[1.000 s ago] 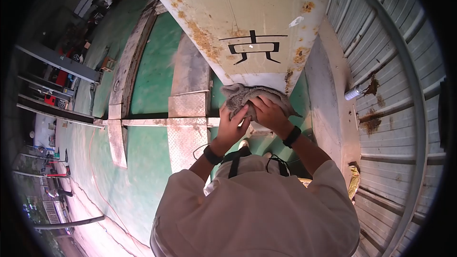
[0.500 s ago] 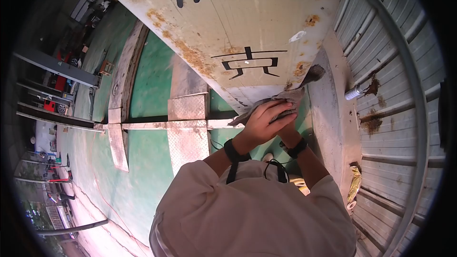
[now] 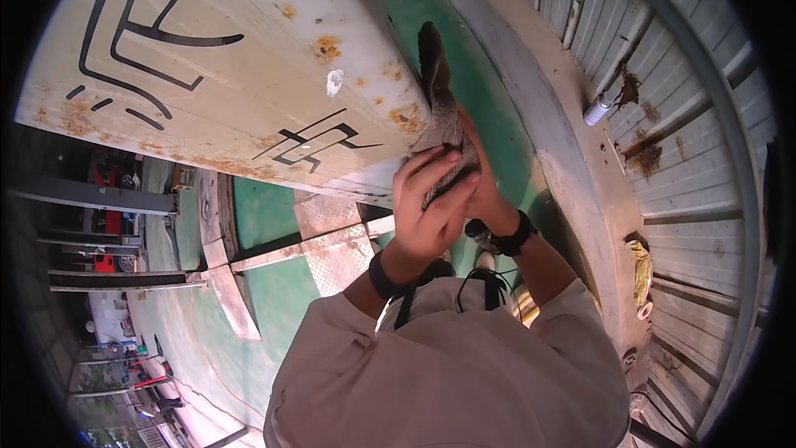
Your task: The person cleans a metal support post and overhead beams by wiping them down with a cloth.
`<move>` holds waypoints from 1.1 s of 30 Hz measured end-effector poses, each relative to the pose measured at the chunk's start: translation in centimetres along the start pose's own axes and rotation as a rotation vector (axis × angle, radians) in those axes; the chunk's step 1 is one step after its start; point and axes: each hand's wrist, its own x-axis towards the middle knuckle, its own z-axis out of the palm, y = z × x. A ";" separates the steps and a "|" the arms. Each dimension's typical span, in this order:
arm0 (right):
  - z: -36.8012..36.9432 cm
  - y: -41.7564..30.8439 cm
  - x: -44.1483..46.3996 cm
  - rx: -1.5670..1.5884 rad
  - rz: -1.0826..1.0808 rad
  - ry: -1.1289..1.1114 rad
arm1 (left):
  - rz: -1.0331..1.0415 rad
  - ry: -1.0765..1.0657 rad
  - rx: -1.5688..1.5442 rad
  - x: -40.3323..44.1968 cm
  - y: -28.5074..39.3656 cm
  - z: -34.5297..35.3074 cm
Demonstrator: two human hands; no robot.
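At btm end of the cream-painted, rust-spotted column w/ black characters [image 3: 240, 87], a grey-brown fuzzy cloth [image 3: 454, 134] sits up against the column's RH edge (as seen), bunched in the middle. One dark, narrow end of it sticks up past the hands, alongside the edge.

L hand [image 3: 424, 209] has its fingers bent over the cloth's near side, slightly spread, gripping it. R hand [image 3: 487, 187] is on the cloth's other side, touching it; fingers mostly hidden behind the fabric, so can't tell how tightly they're closed. Hands close tog., cloth btwn them. Black band on left wrist [image 3: 383, 275], another black band on right wrist [image 3: 517, 234]. Sleeves light beige.

Under & left: green painted floor [image 3: 278, 294] w/ a diamond-plate metal ramp [image 3: 338, 257], well apart from the cloth. Far right: white corrugated metal wall [image 3: 696, 174] w/ a curved grey pipe [image 3: 720, 108] in front; a small silver cylinder [image 3: 597, 109] by the wall's rusty patches; yellow crumpled wrapper [image 3: 640, 270] lower down, near wall's base.
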 end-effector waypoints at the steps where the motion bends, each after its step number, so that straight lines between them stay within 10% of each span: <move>1: 0.0 0.6 -0.1 0.005 0.026 -0.011 | 0.027 -0.017 0.017 -0.1 0.0 0.2; 14: 1.1 4.0 -13.4 -0.037 0.451 -0.028 | -0.193 -0.428 -0.197 -11.2 -2.1 1.3; 26: 4.8 3.1 -6.4 -0.485 0.022 0.020 | 0.028 0.102 -0.013 -5.5 -1.6 -4.8; 33: 5.4 8.8 -11.3 -0.857 -0.238 -0.163 | -0.076 -0.106 -0.015 -12.7 -6.3 -3.9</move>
